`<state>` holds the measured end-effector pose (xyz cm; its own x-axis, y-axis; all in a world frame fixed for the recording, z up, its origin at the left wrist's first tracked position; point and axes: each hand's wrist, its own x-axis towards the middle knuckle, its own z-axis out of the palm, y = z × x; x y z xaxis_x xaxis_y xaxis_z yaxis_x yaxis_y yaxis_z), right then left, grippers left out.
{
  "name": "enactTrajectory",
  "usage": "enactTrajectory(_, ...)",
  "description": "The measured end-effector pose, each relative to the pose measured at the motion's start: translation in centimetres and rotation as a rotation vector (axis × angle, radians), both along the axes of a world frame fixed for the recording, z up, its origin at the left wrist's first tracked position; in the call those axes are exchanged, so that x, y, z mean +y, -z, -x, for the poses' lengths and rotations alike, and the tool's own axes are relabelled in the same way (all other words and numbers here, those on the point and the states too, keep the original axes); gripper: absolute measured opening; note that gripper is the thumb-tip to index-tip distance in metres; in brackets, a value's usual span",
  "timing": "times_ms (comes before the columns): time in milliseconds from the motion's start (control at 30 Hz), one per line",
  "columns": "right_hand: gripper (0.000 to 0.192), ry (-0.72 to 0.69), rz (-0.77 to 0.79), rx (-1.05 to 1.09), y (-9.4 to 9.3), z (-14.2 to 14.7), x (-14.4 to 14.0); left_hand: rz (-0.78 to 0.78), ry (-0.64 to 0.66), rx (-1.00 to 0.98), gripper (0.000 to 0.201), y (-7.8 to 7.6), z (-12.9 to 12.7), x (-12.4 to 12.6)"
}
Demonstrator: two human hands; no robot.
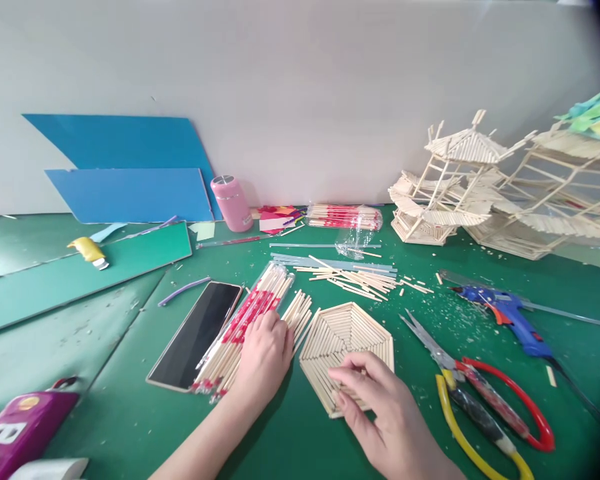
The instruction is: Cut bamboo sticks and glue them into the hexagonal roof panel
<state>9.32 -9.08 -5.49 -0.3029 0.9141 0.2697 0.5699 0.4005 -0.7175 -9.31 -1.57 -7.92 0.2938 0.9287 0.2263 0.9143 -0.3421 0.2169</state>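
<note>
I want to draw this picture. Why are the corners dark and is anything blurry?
Head view: the right corners fade black and soft, blurring the stick model; table edges bend from the wide lens; the hexagon of sticks is sharp; light is even, shadows faint.

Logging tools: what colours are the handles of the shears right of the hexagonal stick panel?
One red, one yellow, on the metal shears; head view.

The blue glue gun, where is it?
The blue glue gun lies on the green table, on the right side of the head view, just behind the red and yellow pliers and in front of the stick towers.
</note>
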Motion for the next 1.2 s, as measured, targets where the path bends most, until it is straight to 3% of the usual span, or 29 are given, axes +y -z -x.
enactTrajectory(100, 0.026, 0.038, 0.056, 0.029, -1.1, 0.2, 1.0, 0.006, 0.016, -0.096, 0.027, -0.8, 0.1, -0.3)
enactTrajectory(200, 0.023, 0.073, 0.153, 0.157, -2.0, 0.6, 2.0, 0.119, 0.053, -0.426, 0.024, -2.5, -0.2, -0.9)
enactTrajectory(367, 0.019, 0.085, 0.32, 0.405, -2.7, 1.7, 2.8, 0.735, 0.011, -1.072, 0.022, -5.1, -1.9, -2.5)
enactTrajectory(500, 0.022, 0.041, 0.39, 0.564, -2.8, 1.9, 3.1, 1.004, -0.004, -1.377, 0.023, -5.5, -3.4, -3.2)
enactTrajectory(700, 0.021, 0.002, 0.482, 0.714, -2.1, 0.2, 3.4, 1.144, 0.002, -1.446, 0.026, -5.8, -4.8, -3.2)
enactTrajectory(867, 0.023, 0.046, 0.369, 0.607, -1.8, -0.8, 3.6, 1.173, -0.014, -1.504, 0.023, -6.2, -6.2, -3.1)
enactTrajectory(1200, 0.02, 0.135, 0.433, 0.635, -1.9, -1.1, 3.5, 1.164, -0.102, -1.587, 0.024, -4.7, -6.8, -2.8)
